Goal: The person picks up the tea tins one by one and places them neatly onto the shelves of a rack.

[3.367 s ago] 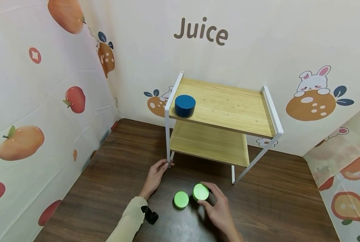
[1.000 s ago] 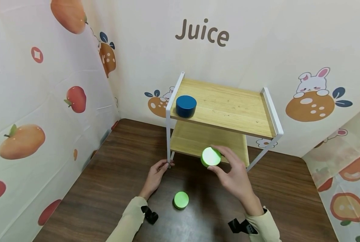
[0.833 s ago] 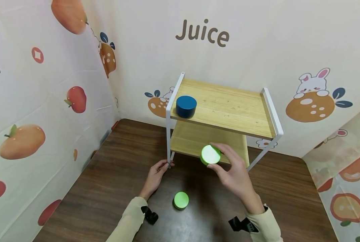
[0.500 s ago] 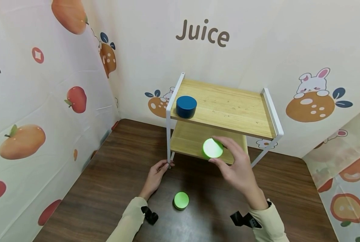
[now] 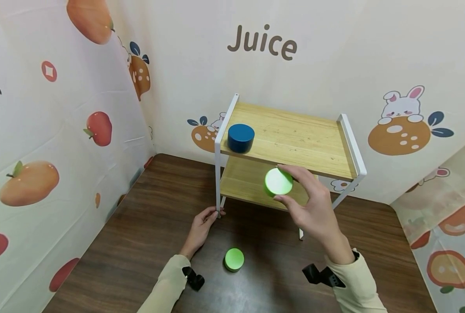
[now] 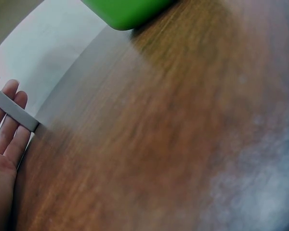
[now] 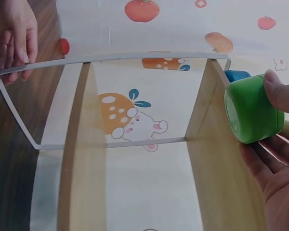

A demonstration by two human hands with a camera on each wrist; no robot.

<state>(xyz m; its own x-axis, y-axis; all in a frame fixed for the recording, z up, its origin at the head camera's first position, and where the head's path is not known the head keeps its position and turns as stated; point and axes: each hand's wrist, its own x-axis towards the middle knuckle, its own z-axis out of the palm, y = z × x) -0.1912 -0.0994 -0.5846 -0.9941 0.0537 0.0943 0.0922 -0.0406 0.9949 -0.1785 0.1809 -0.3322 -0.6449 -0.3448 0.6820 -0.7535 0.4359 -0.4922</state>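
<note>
My right hand (image 5: 314, 208) pinches a small round green jar (image 5: 278, 181) between thumb and fingers, raised in front of the wooden shelf rack. In the right wrist view, the jar (image 7: 253, 108) is tilted and overlaps the rack's top board (image 7: 216, 120). My left hand (image 5: 198, 229) holds the foot of the rack's white front-left leg (image 5: 218, 187), fingers behind it and thumb in front. A second green jar (image 5: 234, 259) stands on the table between my arms. On the top shelf (image 5: 295, 134), at the left front corner, stands a dark blue round jar (image 5: 240, 138).
The two-tier rack's lower shelf (image 5: 248, 178) lies beneath the top one, partly behind my right hand. White metal side frames (image 5: 353, 145) bound the top board. A printed cloth (image 5: 318, 74) hangs behind and beside the dark wooden table (image 5: 158, 200).
My right hand has lifted the green jar off the table and raised it up to the rack, still rising slightly over the last half second. My left hand has stayed on the leg.
</note>
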